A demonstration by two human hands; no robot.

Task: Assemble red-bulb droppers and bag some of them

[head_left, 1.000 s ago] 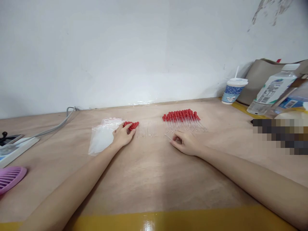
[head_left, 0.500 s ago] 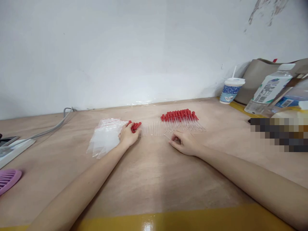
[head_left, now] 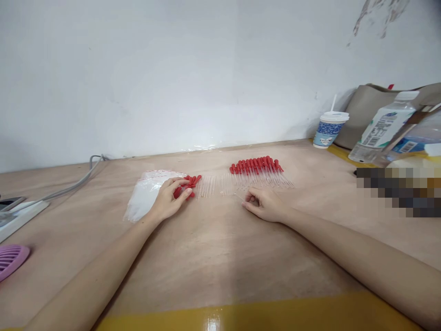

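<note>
My left hand [head_left: 169, 198] rests at a small pile of red rubber bulbs [head_left: 193, 180], its thumb and fingers apart over them. My right hand [head_left: 263, 204] is curled with its fingertips pinched, and a thin clear glass tube [head_left: 238, 196] sticks out of them to the left. Between the hands lies a row of bare clear glass tubes [head_left: 208, 186]. Beyond my right hand, droppers with red bulbs [head_left: 257, 164] lie side by side, bulbs toward the wall. Clear zip bags [head_left: 143, 197] are stacked under and left of my left hand.
At the back right stand a blue paper cup [head_left: 330, 131] with a straw, a clear bottle [head_left: 384, 126] and a grey bag [head_left: 356, 110]. Grey cables [head_left: 77, 181] run to a white power strip [head_left: 25, 218] on the left, near a pink slatted object [head_left: 12, 261].
My left hand has drawn back left and toward me, and its fingers have spread, uncovering more red bulbs. My right hand stays almost still with the glass tube.
</note>
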